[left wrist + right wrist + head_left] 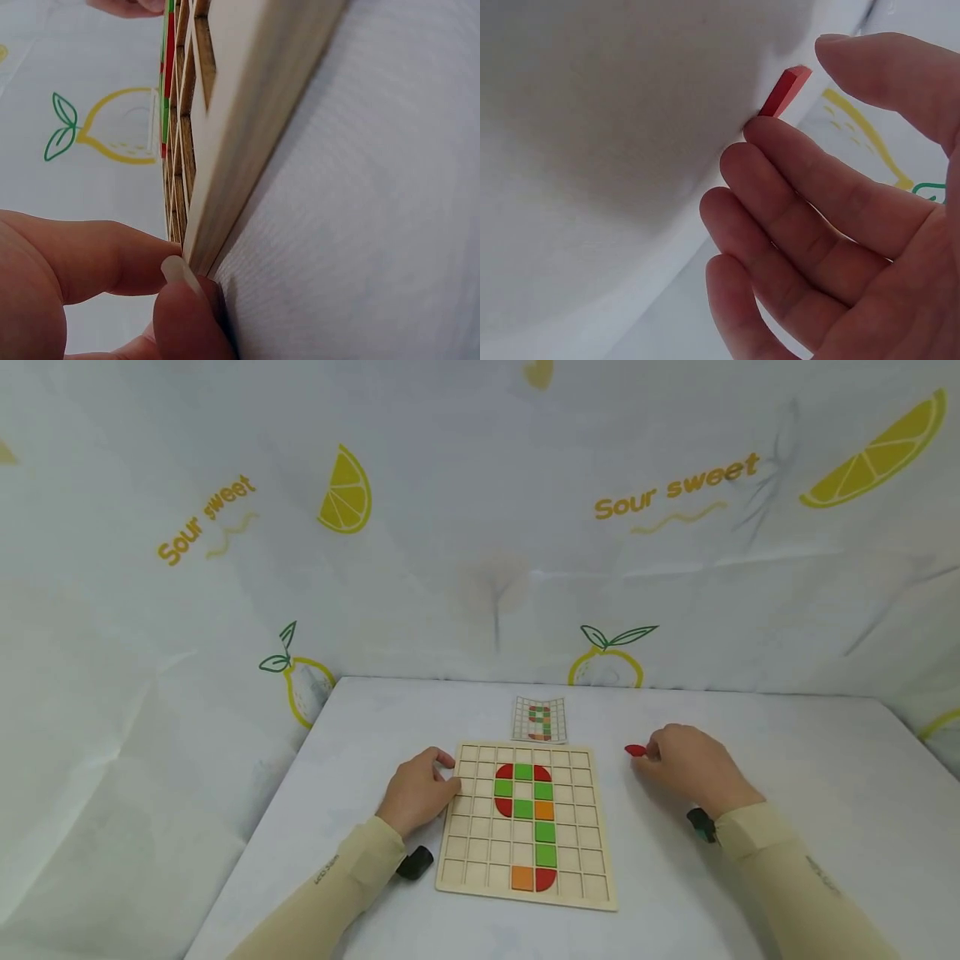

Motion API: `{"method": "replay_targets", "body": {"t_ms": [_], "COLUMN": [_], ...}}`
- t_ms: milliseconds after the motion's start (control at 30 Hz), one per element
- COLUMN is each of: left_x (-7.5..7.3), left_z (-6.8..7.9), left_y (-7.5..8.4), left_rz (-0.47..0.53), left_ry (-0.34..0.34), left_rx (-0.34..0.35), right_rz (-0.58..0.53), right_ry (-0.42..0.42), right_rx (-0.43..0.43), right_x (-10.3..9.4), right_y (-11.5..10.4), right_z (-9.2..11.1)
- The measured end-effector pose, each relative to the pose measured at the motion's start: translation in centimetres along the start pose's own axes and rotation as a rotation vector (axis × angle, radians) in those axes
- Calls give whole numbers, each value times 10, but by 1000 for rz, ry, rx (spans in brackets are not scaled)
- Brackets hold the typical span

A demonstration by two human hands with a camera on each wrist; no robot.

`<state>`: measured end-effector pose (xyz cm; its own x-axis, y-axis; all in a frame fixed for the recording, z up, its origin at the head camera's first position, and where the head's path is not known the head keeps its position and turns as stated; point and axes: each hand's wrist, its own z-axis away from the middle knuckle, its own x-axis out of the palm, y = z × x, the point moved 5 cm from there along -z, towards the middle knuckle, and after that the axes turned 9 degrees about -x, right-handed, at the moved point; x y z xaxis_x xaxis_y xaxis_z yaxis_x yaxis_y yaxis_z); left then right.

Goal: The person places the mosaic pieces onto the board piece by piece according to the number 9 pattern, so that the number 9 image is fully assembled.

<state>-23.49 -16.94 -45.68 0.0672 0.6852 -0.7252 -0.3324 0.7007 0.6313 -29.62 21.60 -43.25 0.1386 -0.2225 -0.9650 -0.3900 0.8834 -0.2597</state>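
Observation:
A wooden grid board [480,852] lies flat on the table, with green, red and orange tiles set in a curved figure. At its left edge my left hand [420,789] pinches the rim between thumb and index finger; the left wrist view shows both fingertips at the board's side [240,142]. To the right of the board, my right hand [686,767] is low over the table beside a loose red tile [635,750]. In the right wrist view, the index fingertip is against or very near that red tile [784,91], and the thumb stands apart from it.
Just behind the board lies a small pattern card [540,721] printed with a similar coloured figure. The white table [390,710] ends at a pale backdrop [465,543] with lemon drawings. Black wrist devices [415,863] sit under both sleeves.

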Motion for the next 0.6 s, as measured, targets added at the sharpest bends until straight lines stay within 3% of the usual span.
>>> {"method": "replay_targets", "body": {"t_ms": [600], "left_x": [-2], "left_z": [1], "left_y": [2], "left_rz": [-6], "left_ry": [5], "left_rx": [2], "right_rz": [5], "right_ry": [-42], "right_rx": [4], "right_x": [7], "right_y": [-11], "right_z": [-26]}}
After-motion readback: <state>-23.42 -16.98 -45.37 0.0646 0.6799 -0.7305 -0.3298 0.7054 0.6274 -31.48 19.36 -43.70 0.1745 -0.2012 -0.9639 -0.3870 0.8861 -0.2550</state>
